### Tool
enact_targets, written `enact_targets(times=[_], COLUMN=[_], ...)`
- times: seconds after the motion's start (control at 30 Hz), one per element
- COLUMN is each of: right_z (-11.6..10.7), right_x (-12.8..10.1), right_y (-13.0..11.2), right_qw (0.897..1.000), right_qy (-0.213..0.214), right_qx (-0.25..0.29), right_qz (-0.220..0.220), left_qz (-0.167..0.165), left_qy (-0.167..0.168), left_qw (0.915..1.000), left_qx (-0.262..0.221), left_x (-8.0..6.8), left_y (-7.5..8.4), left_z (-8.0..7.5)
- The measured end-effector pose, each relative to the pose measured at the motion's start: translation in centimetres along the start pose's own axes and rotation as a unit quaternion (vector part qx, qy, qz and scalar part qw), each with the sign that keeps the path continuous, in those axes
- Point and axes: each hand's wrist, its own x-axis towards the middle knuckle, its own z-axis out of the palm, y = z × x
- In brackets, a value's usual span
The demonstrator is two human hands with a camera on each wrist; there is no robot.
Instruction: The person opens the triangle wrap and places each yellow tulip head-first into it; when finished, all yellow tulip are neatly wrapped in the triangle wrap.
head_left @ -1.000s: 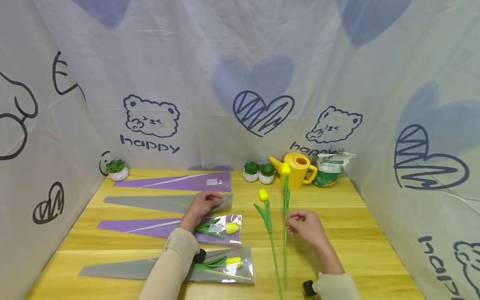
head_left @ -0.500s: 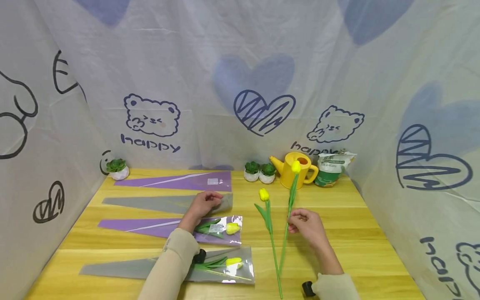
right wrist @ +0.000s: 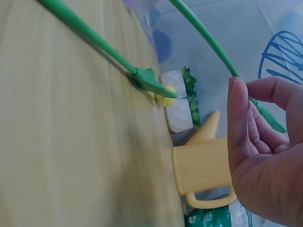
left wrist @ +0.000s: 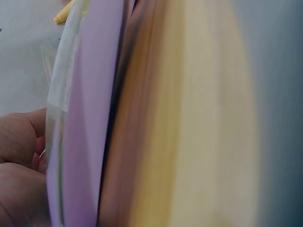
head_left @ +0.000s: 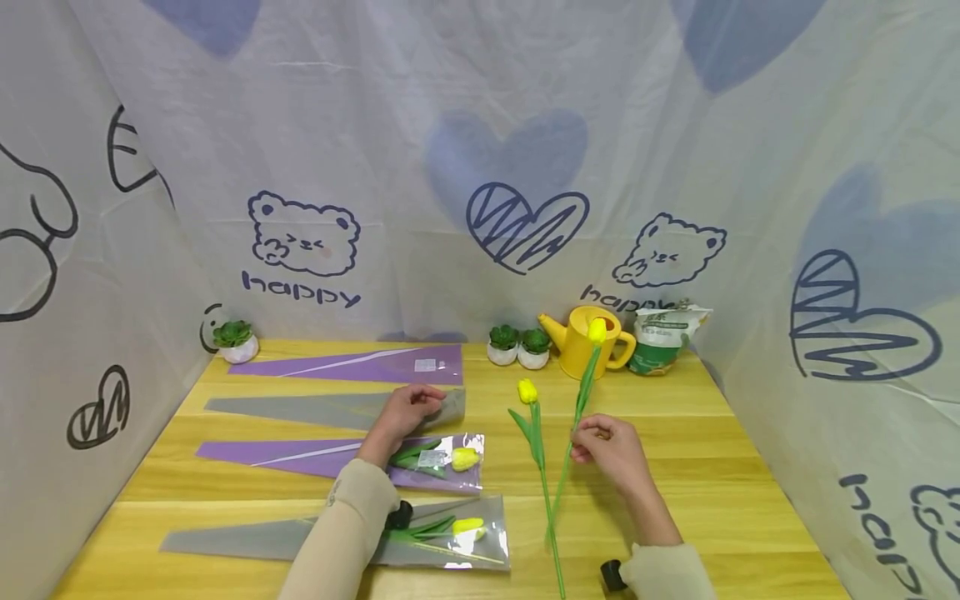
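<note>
My right hand [head_left: 613,454] pinches the green stem of a yellow tulip [head_left: 587,379] between thumb and index finger. Its bloom leans right, overlapping the watering can, and its lower stem slants left across another tulip [head_left: 537,435] lying on the table. In the right wrist view the pinched stem [right wrist: 207,38] stands clear of the wood. My left hand [head_left: 408,408] pinches the wide right end of a flat grey flower sleeve [head_left: 300,408], whose corner is raised. Below that wrist lies a purple sleeve [head_left: 292,452] containing a tulip, which hides most of the left wrist view.
Nearest me is a grey sleeve [head_left: 240,540] with a tulip inside; farthest back, a purple sleeve [head_left: 360,364]. Along the back stand potted succulents [head_left: 503,343], a yellow watering can [head_left: 581,354] and a green-white bag [head_left: 660,342]. Another succulent [head_left: 236,342] stands at back left.
The held tulip has tilted: its bloom has swung right and its lower stem left, across the lying tulip. My left hand stays at the grey sleeve.
</note>
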Motion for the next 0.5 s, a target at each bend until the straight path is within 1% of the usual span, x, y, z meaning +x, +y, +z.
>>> enact_targets(times=[0.2,0.4,0.5], right_z=[0.37,0.81,1.01], right_x=[0.30,0.32,0.51], right_y=[-0.72,-0.86,-1.10], right_qw=[1.000,1.000,1.000], right_qy=[0.006,0.000,0.005], right_qx=[-0.005,0.012,0.014], right_qz=[-0.012,-0.005,-0.006], left_qz=[-0.001,0.006,0.010], left_qy=[0.001,-0.003,-0.002], left_qw=[1.0000,1.0000,0.9999], left_qx=[-0.001,0.007,0.005], left_x=[-0.01,-0.04,-0.02], left_y=[-0.14,-0.15,-0.05], left_z=[-0.10,-0.09,-0.08])
